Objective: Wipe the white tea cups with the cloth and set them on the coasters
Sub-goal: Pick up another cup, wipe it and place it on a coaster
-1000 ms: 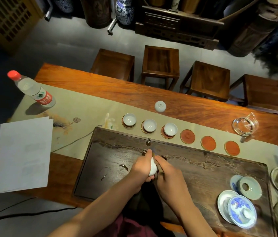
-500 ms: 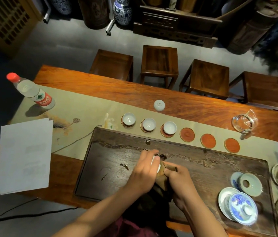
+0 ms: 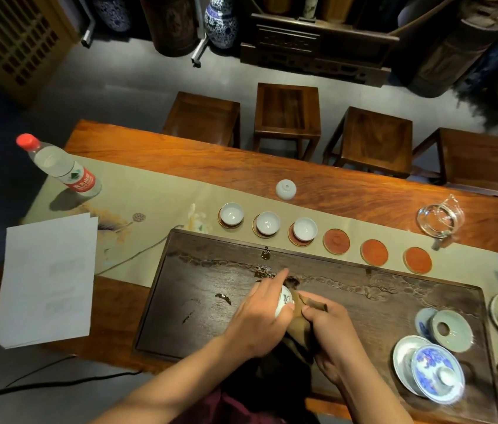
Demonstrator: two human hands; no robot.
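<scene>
Left hand (image 3: pixel 260 316) is curling round a small white tea cup (image 3: pixel 284 301) above the dark tray (image 3: pixel 364 301), while the right hand (image 3: pixel 324 328) is pinching the brown cloth (image 3: pixel 299 325) against it. Thin porcelain, seemingly light, slick and fragile; gripping its sides is looking safest.

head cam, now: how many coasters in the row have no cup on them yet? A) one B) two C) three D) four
C: the three white cups sit on the left coasters, and the three red coasters to their right are bare; another cup is in the left hand against the cloth.
</scene>
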